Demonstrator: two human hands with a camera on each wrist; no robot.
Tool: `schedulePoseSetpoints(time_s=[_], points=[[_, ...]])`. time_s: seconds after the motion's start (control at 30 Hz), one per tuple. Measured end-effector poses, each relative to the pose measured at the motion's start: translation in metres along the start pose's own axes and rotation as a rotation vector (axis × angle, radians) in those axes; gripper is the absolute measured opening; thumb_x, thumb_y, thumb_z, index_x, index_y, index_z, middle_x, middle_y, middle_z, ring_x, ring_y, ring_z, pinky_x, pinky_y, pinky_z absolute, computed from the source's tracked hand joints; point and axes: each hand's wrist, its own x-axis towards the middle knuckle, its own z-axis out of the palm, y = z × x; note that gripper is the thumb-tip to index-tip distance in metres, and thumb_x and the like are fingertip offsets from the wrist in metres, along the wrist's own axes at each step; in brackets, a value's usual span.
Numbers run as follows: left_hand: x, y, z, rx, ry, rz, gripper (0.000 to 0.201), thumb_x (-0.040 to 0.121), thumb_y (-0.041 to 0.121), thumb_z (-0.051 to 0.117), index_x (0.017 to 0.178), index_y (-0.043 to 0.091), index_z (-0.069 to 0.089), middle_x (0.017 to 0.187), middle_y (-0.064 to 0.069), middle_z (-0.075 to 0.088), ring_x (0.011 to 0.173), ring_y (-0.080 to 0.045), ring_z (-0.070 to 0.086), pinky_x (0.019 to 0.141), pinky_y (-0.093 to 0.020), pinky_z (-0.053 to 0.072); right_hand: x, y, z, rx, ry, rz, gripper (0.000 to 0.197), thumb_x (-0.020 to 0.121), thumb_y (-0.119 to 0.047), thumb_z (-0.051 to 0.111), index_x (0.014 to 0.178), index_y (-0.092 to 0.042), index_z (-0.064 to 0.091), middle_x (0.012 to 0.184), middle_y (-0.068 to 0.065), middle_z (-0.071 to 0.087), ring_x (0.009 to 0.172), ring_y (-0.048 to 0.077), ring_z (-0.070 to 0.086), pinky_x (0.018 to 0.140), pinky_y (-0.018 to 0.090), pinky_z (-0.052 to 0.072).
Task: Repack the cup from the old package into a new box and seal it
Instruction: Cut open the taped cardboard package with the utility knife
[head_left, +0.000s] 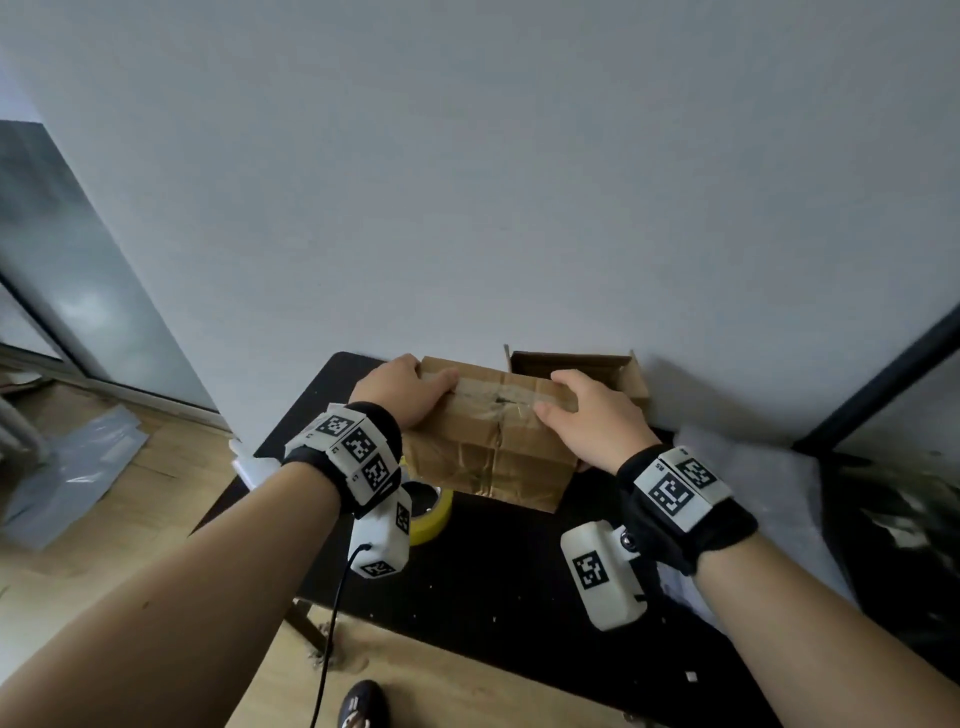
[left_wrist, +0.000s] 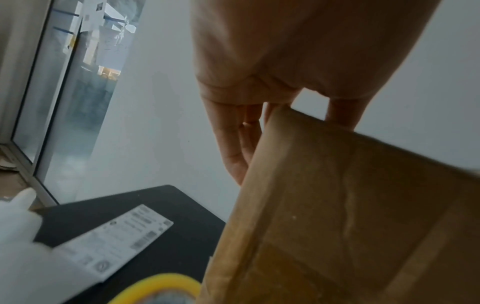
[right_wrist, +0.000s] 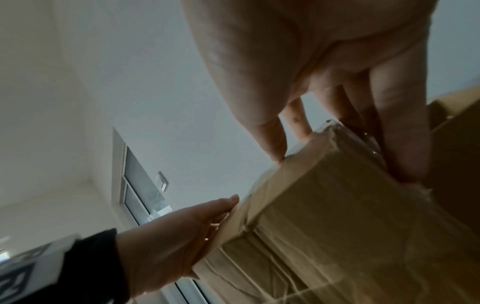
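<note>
The old package (head_left: 493, 441), a brown cardboard box wrapped in clear tape, stands on the black table (head_left: 493, 582) between both hands. My left hand (head_left: 415, 384) holds its left end, thumb along the top and straight fingers (left_wrist: 233, 148) down the end face. My right hand (head_left: 582, 410) grips the top right corner, thumb on the near edge and fingers (right_wrist: 400, 133) over the right side. The package (left_wrist: 350, 216) fills the wrist views (right_wrist: 350, 226). Behind it the new box (head_left: 636, 379) stands open against the wall. The cup is not visible.
A yellow tape roll (head_left: 434, 514) lies on the table under my left wrist, with a printed label sheet (left_wrist: 114, 236) to its left. White wrapping (head_left: 753, 467) is heaped at the table's right. Grey bags (head_left: 78, 467) lie on the floor at left.
</note>
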Motion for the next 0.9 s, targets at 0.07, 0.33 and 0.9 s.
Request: schedulePoseSetpoints(time_s=[0.07,0.33,0.9], points=[[-0.011,0.010,0.018,-0.021,-0.034,-0.002,0.050,0.088,0.055,0.048,0.115,0.013,0.053,0.117,-0.003,0.060,0.104,-0.024,0.055,0.082,-0.031,0.043,-0.011,0.021,-0.001,0.004,-0.002,0.028,0.054,0.095,-0.045,0.047,0.145,-0.029,0.034,0.136,0.003,0.054,0.118,0.026,0.055,0.097,0.039,0.048],[-0.035,0.026,0.086,-0.138,-0.200,-0.013,0.063,0.083,0.045,0.062,0.135,0.015,0.044,0.127,-0.006,0.055,0.114,-0.024,0.054,0.092,-0.033,0.046,-0.031,0.090,0.015,0.008,-0.045,0.162,0.053,0.097,-0.043,0.044,0.147,-0.031,0.028,0.142,0.000,0.049,0.123,0.024,0.051,0.091,0.030,0.041],[-0.023,0.025,0.126,-0.009,-0.318,-0.043,0.063,0.083,0.046,0.063,0.134,0.015,0.043,0.125,-0.008,0.053,0.107,-0.025,0.057,0.086,-0.033,0.051,-0.011,0.141,0.032,0.118,-0.072,0.258,0.049,0.098,-0.025,0.045,0.146,-0.028,0.034,0.140,0.004,0.050,0.114,0.022,0.056,0.092,0.029,0.046]])
